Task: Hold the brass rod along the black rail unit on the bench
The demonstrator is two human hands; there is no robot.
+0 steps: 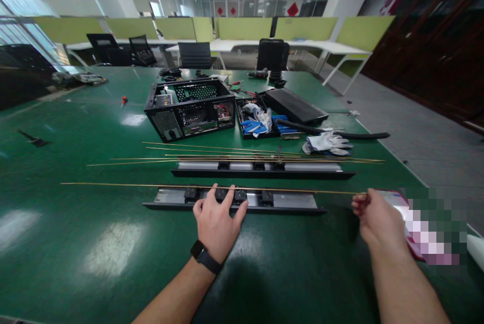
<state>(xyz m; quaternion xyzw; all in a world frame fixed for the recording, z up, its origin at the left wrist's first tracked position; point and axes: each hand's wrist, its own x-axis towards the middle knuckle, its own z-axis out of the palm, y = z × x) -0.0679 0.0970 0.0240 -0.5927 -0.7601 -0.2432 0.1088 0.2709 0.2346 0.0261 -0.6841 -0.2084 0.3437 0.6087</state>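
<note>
My left hand [219, 220], with a dark watch [206, 257] on its wrist, lies with fingers spread over the nearer metal rail [166, 197]. Two of its fingertips reach a long thin brass-coloured rod [113, 184] along the rail's far side; I cannot tell whether they press on it. Black blocks [266, 197] sit along this rail, some partly hidden by my fingers. Out to the right, my right hand [372, 213] is closed in a pinch on the rod's right end. Just behind lies a second similar rail [302, 167] with several more thin rods [124, 159] across it.
Farther back stand an open black computer case [204, 124], a black tray [278, 133] with blue-and-white gloves [257, 119], and a flat black panel [295, 104]. More gloves [328, 143] lie at right, near a black strip [363, 136]. A partly blurred red-edged item [397, 198] lies beside my right hand.
</note>
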